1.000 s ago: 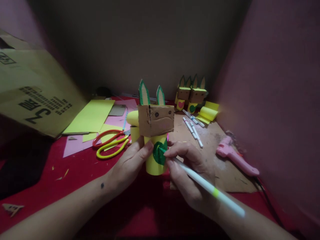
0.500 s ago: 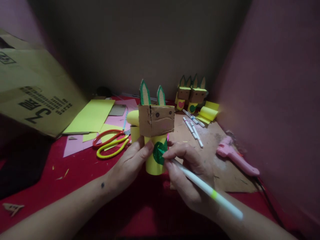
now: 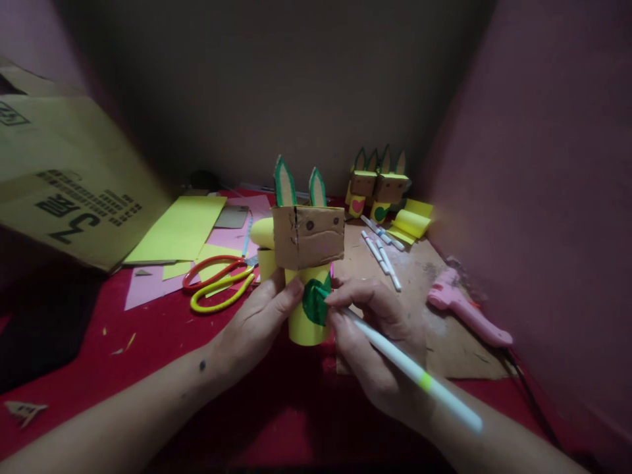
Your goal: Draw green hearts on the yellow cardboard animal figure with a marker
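Note:
A paper figure point(image 3: 320, 243) stands upright at the centre, with a brown cardboard box head, two green-edged ears and a yellow tube body. My left hand point(image 3: 264, 309) is closed around the left side of the body, thumb in front, its other fingers hidden behind. On the front of the body is a dark green heart point(image 3: 314, 304). My right hand point(image 3: 372, 339) pinches a white marker point(image 3: 405, 363) with a yellow-green band; the marker's tip points at the heart's right part, and whether it touches is too small to tell.
Red-and-yellow-handled scissors point(image 3: 221, 296) lie left, by yellow sheets point(image 3: 182, 227). Right are a cardboard mat point(image 3: 434, 342), several loose markers point(image 3: 388, 263) and a pink glue gun point(image 3: 467, 309). Similar figures point(image 3: 391, 189) stand behind. A large cardboard box point(image 3: 74, 184) leans far left.
My right hand and the marker have shifted slightly right, the tip moving from the heart's middle toward its right part. The figure has moved very slightly left.

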Available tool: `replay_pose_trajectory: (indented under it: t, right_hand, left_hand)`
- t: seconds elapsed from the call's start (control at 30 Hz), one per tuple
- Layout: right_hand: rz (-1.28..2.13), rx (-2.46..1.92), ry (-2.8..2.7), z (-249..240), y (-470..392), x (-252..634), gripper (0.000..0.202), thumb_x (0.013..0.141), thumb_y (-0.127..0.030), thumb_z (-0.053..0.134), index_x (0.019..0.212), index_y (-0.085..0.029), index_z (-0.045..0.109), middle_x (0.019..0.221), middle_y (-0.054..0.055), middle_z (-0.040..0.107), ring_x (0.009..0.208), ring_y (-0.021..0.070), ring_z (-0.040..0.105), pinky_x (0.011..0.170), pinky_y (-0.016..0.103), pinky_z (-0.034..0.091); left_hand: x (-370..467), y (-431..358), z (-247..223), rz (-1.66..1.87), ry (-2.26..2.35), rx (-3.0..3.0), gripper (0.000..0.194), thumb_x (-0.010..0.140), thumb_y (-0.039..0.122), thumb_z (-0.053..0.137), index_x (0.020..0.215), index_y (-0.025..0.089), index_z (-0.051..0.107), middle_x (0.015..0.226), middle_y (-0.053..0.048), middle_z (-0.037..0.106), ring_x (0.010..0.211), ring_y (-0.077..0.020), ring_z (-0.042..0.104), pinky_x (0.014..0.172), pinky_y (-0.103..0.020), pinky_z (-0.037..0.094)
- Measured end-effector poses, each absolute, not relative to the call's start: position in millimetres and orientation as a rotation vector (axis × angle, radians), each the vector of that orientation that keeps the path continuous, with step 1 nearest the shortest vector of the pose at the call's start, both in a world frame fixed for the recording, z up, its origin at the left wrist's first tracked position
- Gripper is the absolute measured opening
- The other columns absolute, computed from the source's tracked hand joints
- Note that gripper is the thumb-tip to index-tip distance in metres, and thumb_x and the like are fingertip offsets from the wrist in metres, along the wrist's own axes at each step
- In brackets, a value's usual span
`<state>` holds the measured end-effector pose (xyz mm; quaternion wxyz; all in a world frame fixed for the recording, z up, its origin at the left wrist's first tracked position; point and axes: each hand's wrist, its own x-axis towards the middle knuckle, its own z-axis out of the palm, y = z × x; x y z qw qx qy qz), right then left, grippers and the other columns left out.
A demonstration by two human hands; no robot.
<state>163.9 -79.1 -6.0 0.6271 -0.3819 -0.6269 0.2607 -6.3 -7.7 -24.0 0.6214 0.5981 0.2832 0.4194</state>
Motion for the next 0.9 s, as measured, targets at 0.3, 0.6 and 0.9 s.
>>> replay_pose_trajectory:
  t: [0.3,0.6,0.9]
  right_hand:
    - [0.509,-0.853,-1.501,-5.9,-77.0,165.5,0.018,0.092,-0.011,0.063,0.097,-0.028,0.065,0.081,-0.001,0.065,0.076,0.0180,0.066,0.073,0.033,0.057]
    - [0.558,-0.865,-1.463,-6.4,-79.3,164.4,0.016,0.095,-0.013,0.062,0.101,-0.028,0.064,0.084,0.001,0.066,0.076,0.0181,0.066,0.072,0.034,0.058]
    - [0.448,-0.797,-1.534,-7.8,-74.5,165.8,0.017,0.094,-0.011,0.063,0.100,-0.028,0.065,0.083,-0.002,0.065,0.076,0.0154,0.064,0.072,0.029,0.055]
  left_hand:
    - [-8.1,-5.0,-27.1,0.952,0.664,1.383,0.050,0.098,0.062,0.068,0.126,0.021,0.070,0.144,-0.012,0.072,0.132,-0.0342,0.065,0.109,-0.041,0.055]
    - [-5.6,-6.7,-22.6,0.952,0.680,1.388,0.055,0.094,0.068,0.069,0.125,0.022,0.073,0.147,-0.011,0.070,0.138,-0.0376,0.061,0.114,-0.045,0.052]
    - [-6.9,-6.9,-23.5,0.935,0.680,1.378,0.057,0.095,0.068,0.068,0.128,0.022,0.071,0.146,-0.011,0.070,0.137,-0.0367,0.061,0.114,-0.045,0.052]
